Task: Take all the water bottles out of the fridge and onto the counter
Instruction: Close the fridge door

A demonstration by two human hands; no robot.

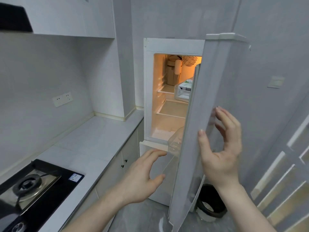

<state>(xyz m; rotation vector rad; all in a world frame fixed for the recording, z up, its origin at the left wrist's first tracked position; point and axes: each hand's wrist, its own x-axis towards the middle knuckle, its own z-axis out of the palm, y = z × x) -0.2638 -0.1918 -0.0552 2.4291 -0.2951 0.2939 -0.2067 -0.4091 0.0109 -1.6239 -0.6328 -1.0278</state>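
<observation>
Both hands (220, 148) (142, 174) spread, fingertips near fridge door (222, 77)

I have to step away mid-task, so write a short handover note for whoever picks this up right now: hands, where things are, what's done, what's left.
Left hand: open, holding nothing, reaching toward the gap at the fridge door's lower edge.
Right hand: fingers spread, on or just off the door's outer face; no grip on anything.
Door is partly open and the inside light is on. A clear bottle-like item shows at the door's lower inner edge. Upper shelf holds a container and a tall item behind it; whether these are bottles is unclear.
Counter: no bottles on it.
Done: door opened. Left: swing it wider, move every bottle to the counter.
</observation>
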